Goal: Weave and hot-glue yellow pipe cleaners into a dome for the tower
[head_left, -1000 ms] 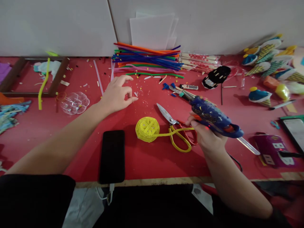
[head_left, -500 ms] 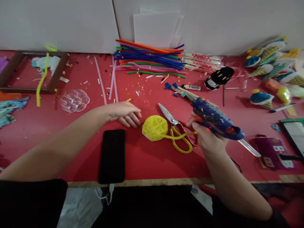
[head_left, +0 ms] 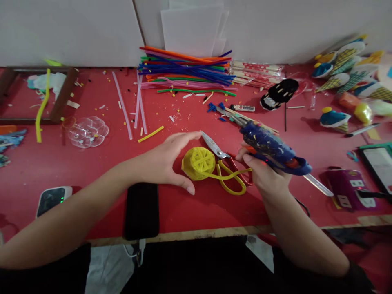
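Observation:
My left hand (head_left: 167, 161) is open, thumb and fingers spread in a curve round the left side of a yellow pipe-cleaner ball (head_left: 198, 163) on the red table (head_left: 92, 163); I cannot tell whether it touches the ball. A yellow tail runs from the ball over the scissors (head_left: 228, 165), which have red and yellow handles. My right hand (head_left: 266, 176) grips a blue hot glue gun (head_left: 271, 148), its nozzle pointing up and left, above the scissors.
A black phone (head_left: 141, 210) lies at the front edge under my left forearm. Coloured pipe cleaners (head_left: 186, 69) are piled at the back, a clear plastic tray (head_left: 87, 131) to the left, a purple power strip (head_left: 349, 190) to the right, finished craft figures (head_left: 343, 73) at far right.
My left hand came back from the far middle of the table and now cups the yellow ball. The right hand and glue gun have barely moved. A short yellow piece now lies by the pink sticks.

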{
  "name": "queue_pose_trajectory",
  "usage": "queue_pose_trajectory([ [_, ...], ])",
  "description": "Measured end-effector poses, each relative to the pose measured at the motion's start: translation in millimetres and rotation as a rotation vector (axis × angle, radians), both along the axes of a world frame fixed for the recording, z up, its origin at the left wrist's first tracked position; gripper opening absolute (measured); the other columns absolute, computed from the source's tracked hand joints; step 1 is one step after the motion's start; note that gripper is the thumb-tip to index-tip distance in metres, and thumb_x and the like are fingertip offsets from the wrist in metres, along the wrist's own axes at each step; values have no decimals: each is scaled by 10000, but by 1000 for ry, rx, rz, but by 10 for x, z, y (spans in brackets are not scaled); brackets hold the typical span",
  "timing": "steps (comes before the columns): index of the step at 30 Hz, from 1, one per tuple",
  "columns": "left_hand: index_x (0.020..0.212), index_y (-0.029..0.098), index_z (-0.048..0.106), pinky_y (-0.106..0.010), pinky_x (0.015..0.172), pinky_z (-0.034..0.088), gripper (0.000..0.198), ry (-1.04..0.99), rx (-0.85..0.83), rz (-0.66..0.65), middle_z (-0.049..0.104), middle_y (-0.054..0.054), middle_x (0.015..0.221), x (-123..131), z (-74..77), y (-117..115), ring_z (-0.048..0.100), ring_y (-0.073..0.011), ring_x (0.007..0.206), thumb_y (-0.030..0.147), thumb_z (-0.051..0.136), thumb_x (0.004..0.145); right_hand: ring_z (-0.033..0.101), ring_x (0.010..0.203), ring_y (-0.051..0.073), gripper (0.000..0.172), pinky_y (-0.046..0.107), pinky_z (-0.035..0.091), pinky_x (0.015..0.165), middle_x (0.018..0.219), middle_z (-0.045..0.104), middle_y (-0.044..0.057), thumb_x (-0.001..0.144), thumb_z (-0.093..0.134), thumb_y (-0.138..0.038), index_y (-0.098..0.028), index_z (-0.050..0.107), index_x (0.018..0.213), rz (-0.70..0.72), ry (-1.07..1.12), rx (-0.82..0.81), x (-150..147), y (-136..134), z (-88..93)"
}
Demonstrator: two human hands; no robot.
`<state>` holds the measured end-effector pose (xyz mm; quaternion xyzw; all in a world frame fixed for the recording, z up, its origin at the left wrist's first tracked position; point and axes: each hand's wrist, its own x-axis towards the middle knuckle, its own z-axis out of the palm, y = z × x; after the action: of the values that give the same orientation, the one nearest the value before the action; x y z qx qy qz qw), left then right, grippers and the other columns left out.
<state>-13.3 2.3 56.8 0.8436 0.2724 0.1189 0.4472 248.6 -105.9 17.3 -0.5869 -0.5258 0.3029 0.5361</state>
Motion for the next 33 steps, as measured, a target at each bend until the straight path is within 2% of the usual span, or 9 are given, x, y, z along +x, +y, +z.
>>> queue_pose_trajectory([
  [1,1523,201,410,-539,1238,351,1131,37,-1,-24,414,-200,1629,18,-39,-39,403,-392,1509,615,915,599,684,758,159,135,338,575,775,775,715,-20,889,688,-280,-249,705,758,9,25,5,-18,4,5],
  [3,1522,196,406,-506,1209,394,1011,30,-16,-11,487,-187,1581,76,-114,-103,482,-355,1458,554,873,701,683,727,153,135,324,575,732,749,714,-21,873,693,-263,-240,703,740,9,80,4,-55,16,16],
  [7,1408,219,532,-420,1099,495,718,-50,-22,27,672,-115,1372,161,-180,-167,655,-286,1248,444,805,784,683,682,160,94,328,594,669,713,711,-14,837,721,-310,-231,721,785,24,133,-60,-85,45,66],
  [12,1337,251,587,-437,1132,467,626,-173,120,82,670,-100,1373,56,-167,-183,630,-294,1273,351,813,762,708,729,169,120,317,615,678,789,744,11,850,759,-351,-232,741,850,241,115,-129,61,21,158],
  [16,1336,298,588,-477,1137,461,677,-423,225,187,638,-103,1422,-40,-180,-223,601,-309,1317,350,874,724,698,677,178,144,323,599,591,831,758,14,874,749,-377,-276,743,977,343,32,-23,178,-70,175],
  [20,1312,355,597,-525,1122,469,657,-556,291,306,646,-75,1382,-46,-242,-282,611,-317,1293,445,886,729,713,673,197,306,341,604,571,883,770,7,885,709,-343,-357,685,1190,538,-90,154,112,-101,206],
  [23,1318,345,598,-520,1124,473,673,-633,204,302,637,-85,1370,-33,-330,-327,611,-317,1286,459,894,724,708,666,180,272,316,605,585,841,747,-3,872,693,-270,-338,688,1135,570,-107,178,3,-72,235],
  [28,1364,315,548,-428,974,591,676,-660,-113,268,627,-115,1385,-41,-427,-391,666,-301,1211,513,835,785,695,641,145,250,267,597,586,827,734,-25,821,696,-167,-308,680,1028,530,-196,132,-93,-40,273],
  [33,1372,324,567,-453,1038,578,674,-678,-211,181,602,-123,1437,-53,-445,-379,632,-328,1293,460,850,775,743,695,179,259,294,629,617,843,772,-5,845,662,-194,-307,697,1075,549,-221,147,-96,-61,279],
])
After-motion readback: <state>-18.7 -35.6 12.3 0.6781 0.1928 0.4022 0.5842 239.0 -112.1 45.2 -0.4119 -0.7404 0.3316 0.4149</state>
